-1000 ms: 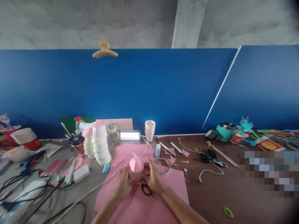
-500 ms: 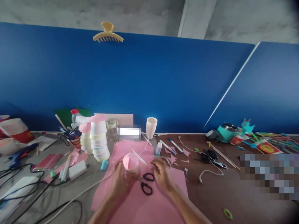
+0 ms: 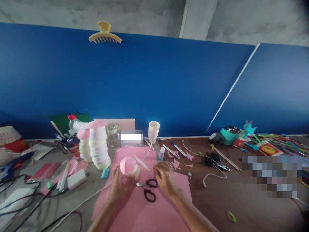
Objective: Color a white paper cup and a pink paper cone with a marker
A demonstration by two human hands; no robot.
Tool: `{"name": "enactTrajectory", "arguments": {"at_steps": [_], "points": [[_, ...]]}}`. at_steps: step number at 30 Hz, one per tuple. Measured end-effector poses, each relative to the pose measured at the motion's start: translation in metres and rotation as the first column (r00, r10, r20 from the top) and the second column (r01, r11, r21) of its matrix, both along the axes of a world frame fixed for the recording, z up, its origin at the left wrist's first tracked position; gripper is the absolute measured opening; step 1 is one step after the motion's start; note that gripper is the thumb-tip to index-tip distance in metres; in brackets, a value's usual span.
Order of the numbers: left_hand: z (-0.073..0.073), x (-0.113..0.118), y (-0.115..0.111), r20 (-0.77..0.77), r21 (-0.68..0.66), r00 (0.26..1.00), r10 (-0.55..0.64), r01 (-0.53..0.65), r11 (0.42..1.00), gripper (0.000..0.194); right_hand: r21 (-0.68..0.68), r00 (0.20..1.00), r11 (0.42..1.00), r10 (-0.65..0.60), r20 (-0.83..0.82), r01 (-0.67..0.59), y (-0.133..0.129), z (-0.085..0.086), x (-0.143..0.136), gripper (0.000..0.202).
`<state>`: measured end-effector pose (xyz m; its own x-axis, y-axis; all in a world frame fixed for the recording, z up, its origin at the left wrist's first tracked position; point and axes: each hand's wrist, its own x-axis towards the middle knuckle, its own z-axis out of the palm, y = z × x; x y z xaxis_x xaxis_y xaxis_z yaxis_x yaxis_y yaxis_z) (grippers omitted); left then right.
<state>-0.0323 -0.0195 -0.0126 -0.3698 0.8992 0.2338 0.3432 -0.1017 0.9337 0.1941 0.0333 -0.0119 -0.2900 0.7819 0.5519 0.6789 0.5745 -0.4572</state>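
Observation:
My left hand (image 3: 118, 184) is wrapped round the side of a pale paper cup (image 3: 135, 171), which tilts to the left. A round piece of pink paper (image 3: 127, 165) covers the end of the cup. My right hand (image 3: 166, 178) is over the pink paper sheets (image 3: 145, 214), its fingers curled together near the tip of a white pencil (image 3: 142, 163). Whether anything small is in those fingers is hidden. Black-handled scissors (image 3: 150, 189) lie between my hands, with the blade tips close to the left fingers.
Stacked cups with pink tops (image 3: 98, 146) stand at the left, near a blue eraser (image 3: 105, 173). A glue stick (image 3: 161, 154), markers (image 3: 171, 151) and pink scraps (image 3: 175, 162) lie behind my right hand. A white cup (image 3: 153, 132) stands by the blue partition (image 3: 154, 80). Cables (image 3: 79, 203) cross the left.
The cup in my left hand has tilted further left, showing more of its side. My right hand has turned palm-down, fingers curling nearer the paper. The whole view has shifted slightly.

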Motion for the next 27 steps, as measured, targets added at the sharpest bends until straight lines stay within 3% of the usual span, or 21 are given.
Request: {"name": "enactTrajectory", "arguments": {"at_steps": [6, 10, 15, 18, 22, 27], "points": [[-0.009, 0.011, -0.003, 0.028, -0.028, 0.999, 0.031, -0.031, 0.999, 0.045, -0.072, 0.989, 0.996, 0.047, -0.137, -0.058, 0.003, 0.013, 0.000, 0.026], [-0.015, 0.018, -0.005, 0.062, -0.034, 0.998, 0.009, -0.007, 0.999, 0.050, -0.193, 0.999, 0.980, 0.040, -0.005, -0.040, 0.015, 0.025, -0.008, 0.023], [0.000, 0.022, -0.009, -0.110, -0.012, 0.989, -0.100, 0.099, 0.995, 0.034, -0.259, 0.989, 0.966, 0.045, 0.142, -0.006, 0.042, 0.023, -0.035, 0.023], [0.007, 0.024, -0.011, -0.108, 0.000, 0.989, -0.103, 0.104, 0.995, 0.025, -0.293, 0.980, 0.956, 0.052, 0.192, 0.006, 0.049, 0.015, -0.051, 0.016], [0.008, 0.025, -0.011, -0.051, -0.029, 0.996, -0.071, 0.070, 0.997, 0.044, -0.324, 0.983, 0.946, 0.042, 0.181, 0.019, 0.049, 0.008, -0.064, 0.004], [0.011, 0.028, -0.010, -0.135, -0.050, 0.989, -0.062, 0.056, 0.997, 0.044, -0.337, 1.000, 0.941, -0.018, 0.019, 0.024, 0.054, 0.016, -0.056, 0.010]]}}
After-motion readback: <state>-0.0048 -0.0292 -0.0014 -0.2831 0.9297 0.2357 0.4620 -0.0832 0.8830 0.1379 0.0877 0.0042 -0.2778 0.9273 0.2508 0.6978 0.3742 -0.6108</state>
